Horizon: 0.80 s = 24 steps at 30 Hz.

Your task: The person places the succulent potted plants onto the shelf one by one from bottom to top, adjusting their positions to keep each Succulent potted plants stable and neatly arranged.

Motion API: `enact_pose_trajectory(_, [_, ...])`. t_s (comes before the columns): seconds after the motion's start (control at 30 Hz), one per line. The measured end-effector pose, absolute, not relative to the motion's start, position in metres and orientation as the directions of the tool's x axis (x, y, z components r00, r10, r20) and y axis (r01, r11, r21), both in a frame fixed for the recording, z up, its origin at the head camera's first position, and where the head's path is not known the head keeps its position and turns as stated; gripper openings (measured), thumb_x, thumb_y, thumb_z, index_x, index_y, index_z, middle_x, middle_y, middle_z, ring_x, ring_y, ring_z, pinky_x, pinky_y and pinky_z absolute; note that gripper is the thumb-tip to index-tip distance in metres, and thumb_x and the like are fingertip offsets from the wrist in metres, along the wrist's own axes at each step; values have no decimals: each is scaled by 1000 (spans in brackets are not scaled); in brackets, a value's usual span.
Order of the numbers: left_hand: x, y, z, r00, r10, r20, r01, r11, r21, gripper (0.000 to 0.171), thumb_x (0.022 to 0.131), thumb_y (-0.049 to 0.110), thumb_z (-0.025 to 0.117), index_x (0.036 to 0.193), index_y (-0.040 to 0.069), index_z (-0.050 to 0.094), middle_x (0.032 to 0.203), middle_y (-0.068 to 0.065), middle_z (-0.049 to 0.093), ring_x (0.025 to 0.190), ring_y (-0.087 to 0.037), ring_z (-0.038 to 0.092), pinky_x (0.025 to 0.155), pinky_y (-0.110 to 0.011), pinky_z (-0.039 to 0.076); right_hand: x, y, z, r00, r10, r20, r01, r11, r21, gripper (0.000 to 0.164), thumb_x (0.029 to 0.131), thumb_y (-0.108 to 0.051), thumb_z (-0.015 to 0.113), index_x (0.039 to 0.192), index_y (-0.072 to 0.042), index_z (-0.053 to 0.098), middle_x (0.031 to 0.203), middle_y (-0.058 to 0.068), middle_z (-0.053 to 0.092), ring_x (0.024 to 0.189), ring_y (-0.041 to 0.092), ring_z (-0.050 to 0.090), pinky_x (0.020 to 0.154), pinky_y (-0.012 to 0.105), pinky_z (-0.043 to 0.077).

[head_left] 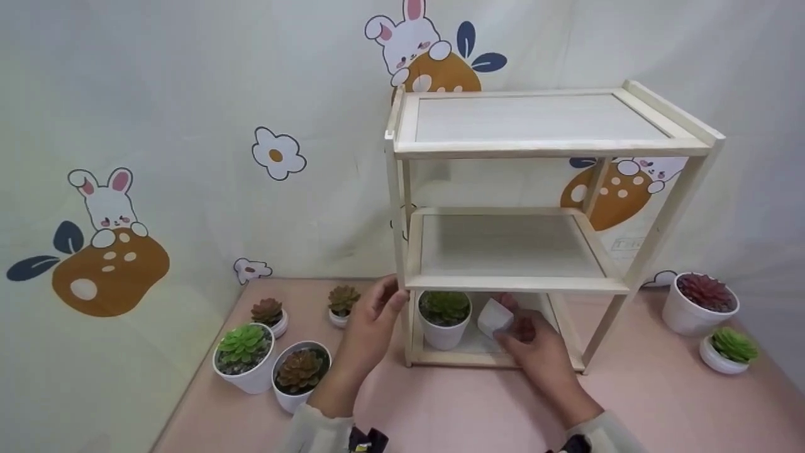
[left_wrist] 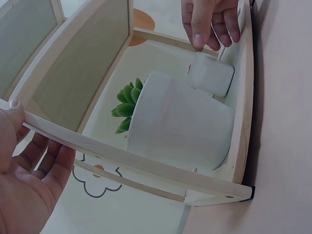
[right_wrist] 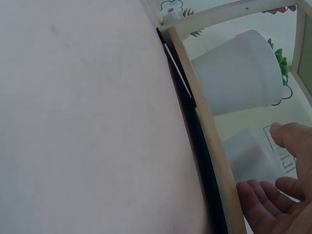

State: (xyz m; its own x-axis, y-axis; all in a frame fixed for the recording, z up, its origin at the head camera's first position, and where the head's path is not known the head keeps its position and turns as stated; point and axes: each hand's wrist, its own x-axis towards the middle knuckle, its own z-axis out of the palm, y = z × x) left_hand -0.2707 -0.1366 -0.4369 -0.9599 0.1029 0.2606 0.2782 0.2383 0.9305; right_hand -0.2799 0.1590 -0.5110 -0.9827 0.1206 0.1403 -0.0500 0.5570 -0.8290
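My left hand [head_left: 372, 327] holds the left front post of a pale wooden three-tier rack [head_left: 547, 153] at middle-shelf height, thumb on one side and fingers on the other. On the bottom tier, my right hand [head_left: 542, 349] has its fingertips at the right side of a small white pot [head_left: 494, 319], thumb and fingers loosely spread. That pot sits tilted in the head view, with a bit of reddish plant behind it. Left of it stands a larger white pot [left_wrist: 183, 124] with a green succulent [head_left: 445, 307]. In the right wrist view, the fingers [right_wrist: 265, 197] overlap the small pot's edge.
Several potted succulents stand left of the rack, among them a bright green one [head_left: 244, 343] and a brown one [head_left: 300, 371]. To the right are a red succulent [head_left: 704, 292] and a small green one [head_left: 732, 346]. Behind the pink table [head_left: 440, 409] hangs a printed cloth [head_left: 188, 75].
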Motion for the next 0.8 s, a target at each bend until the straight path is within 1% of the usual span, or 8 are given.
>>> enact_pose_trajectory(0.07, [-270,-136,-436,-962,100,253,270,240,933,54,105,48,55,147,13,54,142,-9,62,135,-26,58,115,-50,47,-283,157,-511,-979,126,159,-59,572,-818,54,90,-26,83,132,-2,60,106,11,68,97,20,62,80,26,51])
enact_pose_trajectory(0.17, [-269,-135,-434,-964,101,247,264,240,934,54,105,49,56,147,15,54,142,-7,62,135,-25,57,115,-49,47,-286,157,-511,-972,129,198,-84,593,-801,51,89,-24,83,130,-3,62,103,11,68,94,20,62,79,27,50])
enact_pose_trajectory(0.3, [-270,-134,-432,-960,109,257,276,235,932,55,105,49,56,148,15,54,141,-6,63,134,-24,58,115,-49,47,-290,156,-512,-964,125,233,-114,597,-794,34,89,-15,81,118,-5,66,100,10,68,91,20,60,77,26,49])
enact_pose_trajectory(0.4, [-272,-134,-432,-959,108,260,279,240,930,55,104,50,55,147,16,55,139,-5,64,133,-22,59,114,-48,48,-293,155,-512,-963,135,231,-111,583,-805,26,90,-16,79,110,-6,67,106,9,73,91,19,60,78,25,49])
enact_pose_trajectory(0.53, [-273,-135,-433,-961,99,259,276,243,930,53,105,47,56,147,15,55,139,-6,64,133,-23,59,114,-48,48,-294,152,-513,-966,146,215,-92,579,-810,30,91,-27,81,108,-7,66,103,8,71,89,19,58,76,27,48])
enact_pose_trajectory(0.6, [-272,-135,-433,-962,93,257,272,242,931,51,105,45,56,146,15,56,139,-6,64,133,-23,59,114,-48,48,-294,151,-514,-966,143,216,-93,588,-804,33,90,-28,82,108,-6,66,94,7,66,86,18,55,73,27,46])
enact_pose_trajectory(0.7, [-271,-135,-435,-962,91,256,271,245,931,50,106,44,56,146,14,56,140,-6,64,133,-24,59,114,-48,48,-295,149,-516,-966,141,217,-94,590,-802,30,89,-25,83,104,-6,65,89,6,62,83,17,54,71,27,46])
enact_pose_trajectory(0.8, [-271,-136,-436,-962,95,258,274,244,930,50,106,43,56,146,14,56,140,-7,64,133,-24,59,114,-49,48,-295,149,-516,-964,143,223,-103,571,-814,25,88,-17,82,100,-7,63,87,8,61,82,17,54,71,25,45])
